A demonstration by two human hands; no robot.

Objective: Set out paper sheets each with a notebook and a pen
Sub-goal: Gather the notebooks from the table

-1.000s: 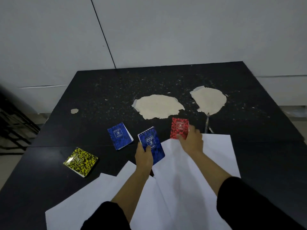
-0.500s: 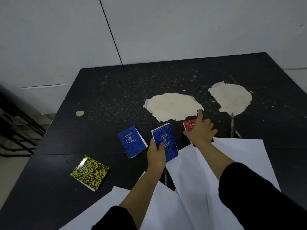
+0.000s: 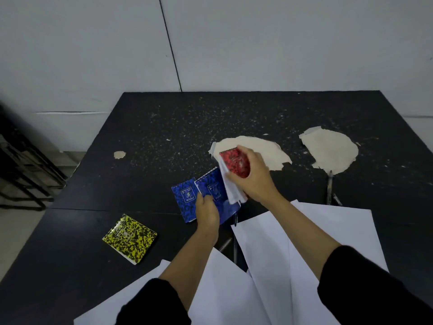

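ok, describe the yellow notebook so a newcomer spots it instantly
Start at the black table and go to its near left part, left of the white paper sheets. The yellow notebook lies there alone, untouched; it is the only yellow-and-black speckled cover, the others being blue or red.

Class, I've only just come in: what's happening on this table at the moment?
A person is sorting small notebooks on a black table. The right hand grips a red notebook, lifted off the table. The left hand holds a blue spiral notebook, which overlaps a second blue notebook. A yellow notebook lies apart at the left. White paper sheets overlap near the person, none yet paired with a notebook.
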